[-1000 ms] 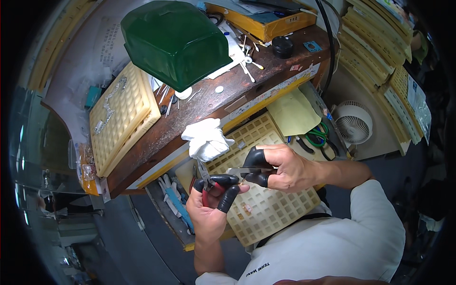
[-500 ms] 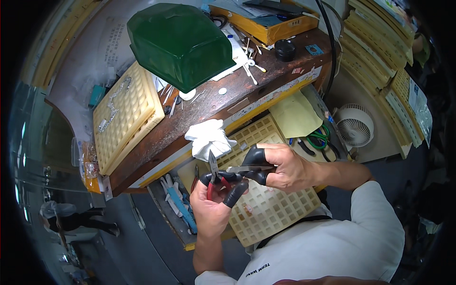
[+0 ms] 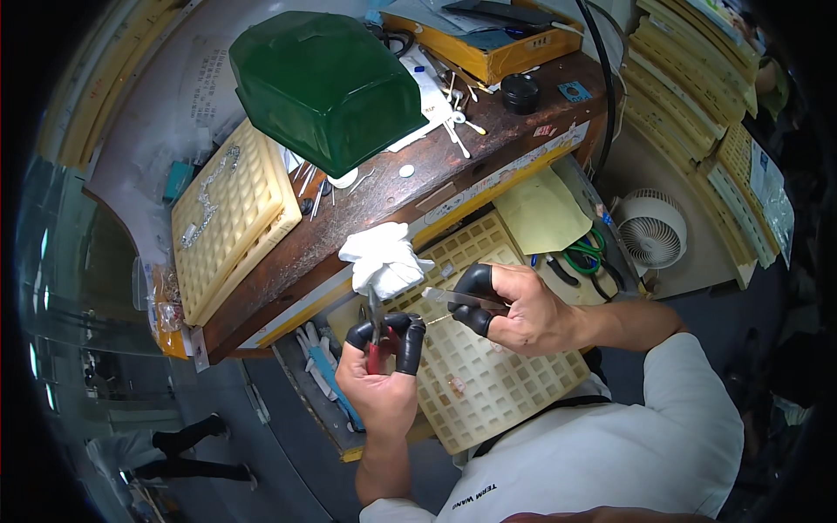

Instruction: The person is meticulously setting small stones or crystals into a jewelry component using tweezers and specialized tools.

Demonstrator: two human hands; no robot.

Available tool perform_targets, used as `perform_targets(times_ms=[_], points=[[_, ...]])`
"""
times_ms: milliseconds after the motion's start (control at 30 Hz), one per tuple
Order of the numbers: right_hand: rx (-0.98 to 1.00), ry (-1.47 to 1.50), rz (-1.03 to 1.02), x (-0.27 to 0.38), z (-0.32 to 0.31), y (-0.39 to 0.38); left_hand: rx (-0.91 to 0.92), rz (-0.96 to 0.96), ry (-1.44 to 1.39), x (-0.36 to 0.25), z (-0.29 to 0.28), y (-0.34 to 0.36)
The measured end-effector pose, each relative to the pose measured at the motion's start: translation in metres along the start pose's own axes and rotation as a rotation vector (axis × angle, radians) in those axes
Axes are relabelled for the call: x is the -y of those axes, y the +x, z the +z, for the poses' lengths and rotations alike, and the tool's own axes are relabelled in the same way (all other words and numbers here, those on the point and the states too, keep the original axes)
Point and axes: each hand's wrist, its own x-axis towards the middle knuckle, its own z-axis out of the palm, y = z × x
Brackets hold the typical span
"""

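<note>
The left hand was closed around one pair of red-handled pliers, its thumb and finger brought together at one end of a thin gold-coloured chain; the right hand had thumb and finger pressed on one flat metal tool. Just the one gold-coloured chain ran between the two hands, from the left fingertips to the right ones, just below the metal tool and above a pale gridded tray. Whether the right fingertips also pinched it could not be told. Two black finger covers showed on the right hand. One white cloth lay just beyond the pliers. On the bench were one green cover and one silver chain on a pale dimpled tray; one round fan stood at the right.
</note>
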Motion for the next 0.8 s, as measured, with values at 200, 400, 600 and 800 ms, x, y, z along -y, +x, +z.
perform_targets(times_ms=[200,400,600,800], points=[[0.068,0.009,-0.036,-0.006,0.001,-0.010,-0.065,-0.036,-0.250,-0.001,0.004,0.006],[-0.043,0.104,0.082,0.000,0.004,-0.005,0.044,-0.069,-0.391,-0.002,0.001,0.009],[0.071,0.085,-0.030,0.002,0.003,0.014,0.106,-0.080,-0.366,-0.002,-0.001,0.008],[0.083,0.098,0.012,0.006,-0.008,0.018,0.126,-0.095,-0.325,-0.006,-0.001,0.008]])
